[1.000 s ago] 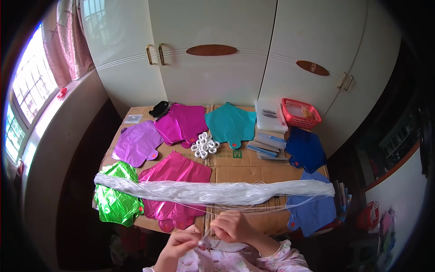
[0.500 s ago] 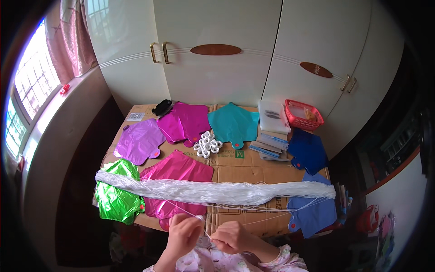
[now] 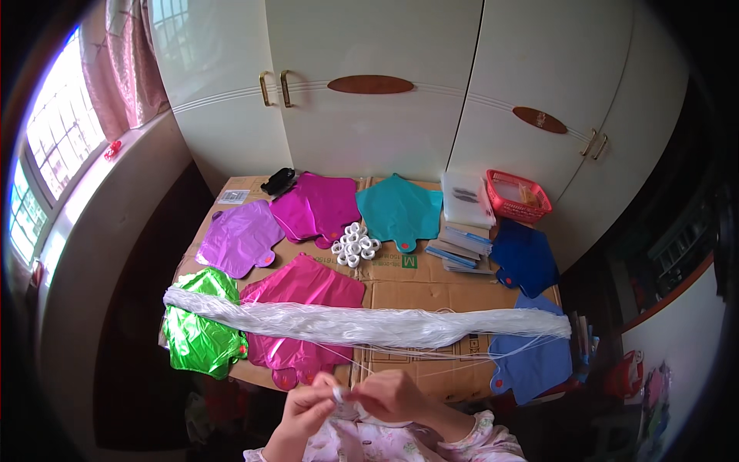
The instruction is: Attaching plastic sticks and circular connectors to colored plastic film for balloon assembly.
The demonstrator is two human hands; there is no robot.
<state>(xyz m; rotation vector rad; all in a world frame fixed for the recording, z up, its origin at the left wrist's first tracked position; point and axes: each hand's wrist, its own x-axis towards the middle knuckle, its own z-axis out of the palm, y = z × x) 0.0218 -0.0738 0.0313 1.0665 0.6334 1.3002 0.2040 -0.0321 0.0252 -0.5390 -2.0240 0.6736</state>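
Near the table's front edge, my left hand [image 3: 304, 410] pinches a small white ring [image 3: 338, 395]. My right hand [image 3: 394, 394] is closed close against it, its fingertips at the ring's right side. A fine white thread runs from the ring area up toward a long skein of white thread [image 3: 369, 326]. What the right fingertips grip is too small to see well, though the thread leads to them. The skein stretches across the table, over a green foil balloon [image 3: 202, 346], a pink one [image 3: 308, 283] and a light blue one [image 3: 531, 369].
White rings [image 3: 355, 245] are heaped mid-table. Behind lie purple [image 3: 239, 239], magenta [image 3: 315, 204], teal [image 3: 400, 209] and dark blue [image 3: 526, 254] foil balloons. A red basket [image 3: 518, 197], plastic bags [image 3: 466, 202] and packets [image 3: 460, 248] stand at the back right of the cardboard-covered table.
My hands have come together around the white ring, the right one shifting left and turning. The thread between them is no longer stretched out in view.
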